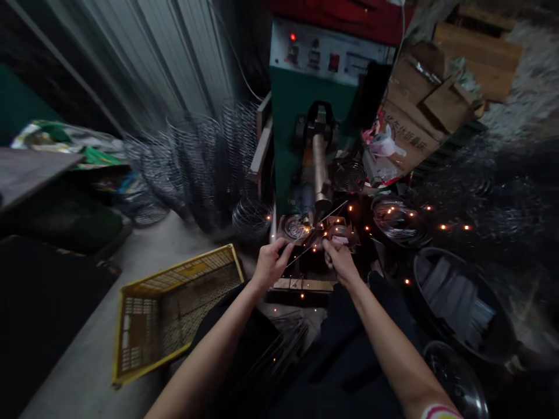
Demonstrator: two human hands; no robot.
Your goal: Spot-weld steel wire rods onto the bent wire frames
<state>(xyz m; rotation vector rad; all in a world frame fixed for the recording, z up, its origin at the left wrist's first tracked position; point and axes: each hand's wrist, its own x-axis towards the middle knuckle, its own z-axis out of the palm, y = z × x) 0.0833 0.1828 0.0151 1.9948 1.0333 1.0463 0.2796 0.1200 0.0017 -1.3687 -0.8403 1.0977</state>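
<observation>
Both my hands are raised at a spot welder (pixel 286 125), one on each side of its electrode tip (pixel 322 198). My left hand (pixel 271 263) is closed, thumb and fingers pinching a thin metal wire (pixel 299 239) that reaches under the tip. Another thin wire (pixel 338 209) slants across between the hands. My right hand (pixel 341 262) is closed too, its fingertips close to where the wires meet; what it pinches is too small to make out. Orange sparks fly around the tip. A small round dish (pixel 297 226) sits just beyond my left hand.
A yellow plastic crate (pixel 177 270) stands at left on the floor. Stacked wire coils (pixel 196 157) lean by the corrugated wall. At right are a wire bundle (pixel 399 224), a dark basin (pixel 421 265) of grey strips and a cardboard box (pixel 419 131). Loose rods (pixel 283 343) lie below my hands.
</observation>
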